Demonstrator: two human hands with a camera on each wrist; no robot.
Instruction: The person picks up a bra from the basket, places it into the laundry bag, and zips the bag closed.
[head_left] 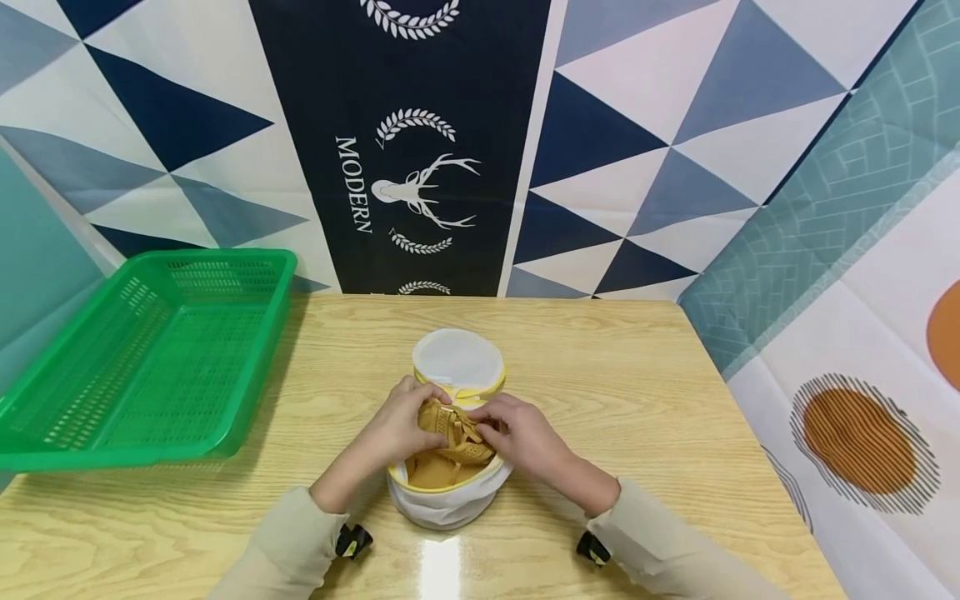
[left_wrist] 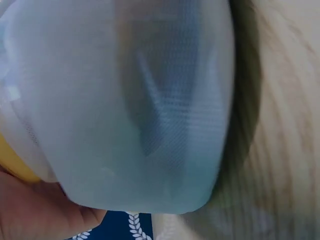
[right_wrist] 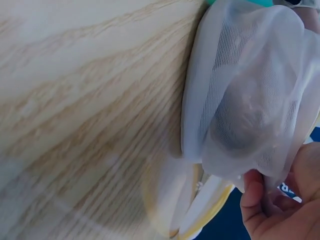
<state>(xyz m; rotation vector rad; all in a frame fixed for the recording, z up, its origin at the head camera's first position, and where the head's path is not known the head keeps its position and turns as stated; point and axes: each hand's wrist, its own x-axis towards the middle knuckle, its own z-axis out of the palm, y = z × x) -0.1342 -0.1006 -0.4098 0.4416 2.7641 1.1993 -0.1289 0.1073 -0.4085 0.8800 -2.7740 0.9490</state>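
Note:
A round white mesh laundry bag (head_left: 450, 507) with yellow trim stands on the table, its lid (head_left: 457, 360) folded back at the far side. Inside lies a mustard-coloured bra (head_left: 435, 471), with smooth cups, a lacy band and thin straps bunched on top. My left hand (head_left: 401, 421) reaches over the left rim and pinches the bra between thumb and fingers. From the other side, my right hand (head_left: 525, 429) pinches the bra near its straps with curled fingers. Close up in the right wrist view, the mesh wall (right_wrist: 250, 100) shows a dark shape through it, beside the right fingers (right_wrist: 255, 200).
A green plastic basket (head_left: 217, 442) with perforated walls sits on the left of the wood-grain table (head_left: 615, 383). Behind it hangs a patterned cloth (head_left: 427, 258) with triangles and a deer print. Another printed sheet (head_left: 832, 333) borders the right side.

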